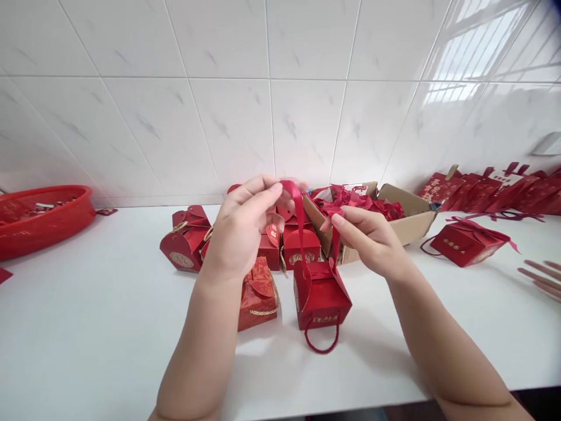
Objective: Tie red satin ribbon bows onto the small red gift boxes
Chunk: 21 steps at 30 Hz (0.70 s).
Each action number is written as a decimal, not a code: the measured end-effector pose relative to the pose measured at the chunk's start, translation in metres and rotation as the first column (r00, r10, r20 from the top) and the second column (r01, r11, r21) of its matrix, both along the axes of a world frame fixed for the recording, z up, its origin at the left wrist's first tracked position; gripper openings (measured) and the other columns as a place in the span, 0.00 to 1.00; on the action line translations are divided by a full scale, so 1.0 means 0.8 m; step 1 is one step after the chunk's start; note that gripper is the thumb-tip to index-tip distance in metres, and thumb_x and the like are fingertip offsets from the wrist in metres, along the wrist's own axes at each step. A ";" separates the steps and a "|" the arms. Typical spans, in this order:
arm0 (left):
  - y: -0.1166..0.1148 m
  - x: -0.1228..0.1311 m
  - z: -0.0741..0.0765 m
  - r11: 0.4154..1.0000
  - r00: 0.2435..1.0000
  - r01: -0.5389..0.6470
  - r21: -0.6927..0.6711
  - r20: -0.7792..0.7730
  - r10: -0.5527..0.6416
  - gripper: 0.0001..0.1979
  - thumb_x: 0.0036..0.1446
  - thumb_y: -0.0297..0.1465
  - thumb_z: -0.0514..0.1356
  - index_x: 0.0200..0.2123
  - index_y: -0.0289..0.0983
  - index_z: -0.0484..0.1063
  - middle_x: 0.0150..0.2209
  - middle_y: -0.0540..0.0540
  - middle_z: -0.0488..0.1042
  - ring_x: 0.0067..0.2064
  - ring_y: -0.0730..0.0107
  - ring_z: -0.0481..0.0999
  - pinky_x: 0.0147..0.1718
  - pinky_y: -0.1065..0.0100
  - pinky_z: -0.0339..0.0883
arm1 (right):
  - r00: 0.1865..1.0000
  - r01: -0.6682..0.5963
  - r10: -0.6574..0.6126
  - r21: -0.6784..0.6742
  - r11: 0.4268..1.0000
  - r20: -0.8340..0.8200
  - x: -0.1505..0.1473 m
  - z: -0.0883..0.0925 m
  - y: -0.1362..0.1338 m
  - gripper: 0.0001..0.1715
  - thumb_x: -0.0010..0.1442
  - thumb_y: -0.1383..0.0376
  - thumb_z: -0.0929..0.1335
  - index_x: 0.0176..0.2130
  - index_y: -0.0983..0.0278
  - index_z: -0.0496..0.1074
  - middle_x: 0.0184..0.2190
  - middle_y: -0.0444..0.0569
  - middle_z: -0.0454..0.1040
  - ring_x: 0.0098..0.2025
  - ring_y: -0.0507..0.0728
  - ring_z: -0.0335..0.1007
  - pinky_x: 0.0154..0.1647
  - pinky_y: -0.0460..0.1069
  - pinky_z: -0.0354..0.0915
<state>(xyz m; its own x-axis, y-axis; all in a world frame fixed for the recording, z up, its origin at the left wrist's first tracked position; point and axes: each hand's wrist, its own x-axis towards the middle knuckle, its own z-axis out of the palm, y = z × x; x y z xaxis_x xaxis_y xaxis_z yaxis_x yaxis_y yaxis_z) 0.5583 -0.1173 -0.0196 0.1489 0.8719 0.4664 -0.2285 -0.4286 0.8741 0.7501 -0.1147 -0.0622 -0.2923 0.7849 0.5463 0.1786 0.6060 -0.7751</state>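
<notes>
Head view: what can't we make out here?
1. Head view: gold print on the red gift box under the red ribbon is too small to read.
2. The red boxes behind the left hand are partly hidden by it; count unclear.
3. The red basket is cut by the left edge; contents too small.
4. Another person's fingertips are cut by the right edge.
5. The right hand covers its ribbon end.

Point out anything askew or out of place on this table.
The tilted box left of the cluster sits askew, not upright like its neighbours. The rope-handled box beside the left hand leans too. A scrap lies loose by the basket. Nothing looks spilled.
</notes>
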 end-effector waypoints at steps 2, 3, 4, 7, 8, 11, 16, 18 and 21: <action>0.001 0.004 0.000 0.999 0.998 0.049 -0.020 0.027 -0.048 0.08 0.56 0.30 0.56 0.26 0.36 0.71 0.35 0.45 0.78 0.32 0.71 0.74 0.23 0.73 0.62 | 0.997 0.049 -0.046 0.048 0.998 -0.054 0.000 -0.001 0.001 0.20 0.65 0.55 0.61 0.31 0.65 0.72 0.19 0.42 0.59 0.20 0.47 0.51 0.19 0.44 0.50; 0.002 0.005 -0.001 0.998 0.998 0.058 -0.024 0.031 -0.057 0.08 0.56 0.30 0.56 0.26 0.36 0.71 0.35 0.45 0.78 0.32 0.71 0.74 0.23 0.73 0.62 | 0.994 0.092 -0.086 0.088 0.992 -0.074 0.001 -0.001 0.000 0.18 0.64 0.56 0.62 0.32 0.65 0.73 0.18 0.41 0.57 0.20 0.47 0.50 0.19 0.45 0.50; 0.002 0.007 -0.001 0.998 0.998 0.057 -0.027 0.030 -0.056 0.09 0.56 0.30 0.56 0.26 0.36 0.71 0.34 0.45 0.78 0.31 0.71 0.74 0.23 0.73 0.62 | 0.987 0.141 -0.129 0.127 0.982 -0.094 0.003 0.000 0.000 0.16 0.63 0.56 0.63 0.33 0.64 0.74 0.18 0.41 0.56 0.20 0.48 0.50 0.20 0.45 0.50; 0.002 0.010 -0.004 1.000 0.999 0.021 -0.019 0.039 -0.020 0.08 0.55 0.32 0.58 0.26 0.36 0.73 0.30 0.46 0.77 0.26 0.75 0.71 0.20 0.74 0.61 | 0.958 0.253 -0.219 0.188 0.949 -0.185 0.010 0.003 -0.004 0.12 0.60 0.58 0.67 0.37 0.63 0.76 0.17 0.40 0.54 0.20 0.48 0.50 0.21 0.46 0.51; 0.002 0.010 -0.005 1.000 0.999 0.008 -0.015 0.039 -0.007 0.07 0.54 0.32 0.60 0.27 0.36 0.75 0.30 0.47 0.77 0.25 0.76 0.71 0.20 0.74 0.62 | 0.947 0.272 -0.227 0.189 0.944 -0.229 0.012 0.005 -0.004 0.12 0.60 0.58 0.67 0.37 0.63 0.76 0.17 0.40 0.55 0.20 0.48 0.50 0.21 0.46 0.52; 0.000 0.011 -0.009 1.000 1.000 -0.026 0.010 0.015 0.026 0.04 0.47 0.27 0.65 0.30 0.37 0.78 0.32 0.48 0.78 0.29 0.75 0.74 0.26 0.74 0.68 | 0.913 0.301 -0.232 0.171 0.938 -0.334 0.018 0.007 -0.006 0.12 0.59 0.56 0.67 0.35 0.61 0.76 0.18 0.41 0.59 0.20 0.48 0.52 0.20 0.47 0.53; -0.007 0.016 -0.012 0.988 0.993 -0.120 0.094 0.003 0.120 0.09 0.44 0.22 0.66 0.31 0.38 0.79 0.36 0.48 0.79 0.40 0.68 0.79 0.39 0.70 0.75 | 0.877 0.323 -0.242 0.136 0.937 -0.416 0.020 0.010 -0.009 0.11 0.59 0.57 0.68 0.34 0.59 0.78 0.19 0.43 0.61 0.20 0.48 0.53 0.20 0.47 0.53; -0.009 0.018 -0.011 0.981 0.986 -0.167 0.102 0.009 0.167 0.08 0.44 0.24 0.67 0.32 0.38 0.78 0.36 0.47 0.79 0.41 0.66 0.79 0.41 0.68 0.75 | 0.882 0.313 -0.244 0.114 0.943 -0.404 0.019 0.010 -0.011 0.12 0.58 0.56 0.68 0.33 0.60 0.78 0.19 0.43 0.61 0.21 0.48 0.53 0.20 0.47 0.53; -0.011 0.022 -0.011 0.974 0.980 -0.197 0.112 0.022 0.196 0.08 0.45 0.25 0.68 0.32 0.38 0.77 0.36 0.48 0.79 0.41 0.66 0.79 0.43 0.68 0.76 | 0.896 0.297 -0.239 0.104 0.949 -0.375 0.017 0.009 -0.012 0.12 0.58 0.57 0.69 0.32 0.61 0.78 0.18 0.42 0.59 0.21 0.48 0.52 0.20 0.46 0.52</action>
<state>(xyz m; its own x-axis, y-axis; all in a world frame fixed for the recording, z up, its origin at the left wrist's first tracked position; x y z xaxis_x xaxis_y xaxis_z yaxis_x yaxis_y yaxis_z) 0.5756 -0.1261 -0.0280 -0.0258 0.8252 0.5642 -0.1386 -0.5619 0.8155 0.7635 -0.1243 -0.0547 0.1515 0.7033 0.6946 0.0835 0.6911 -0.7179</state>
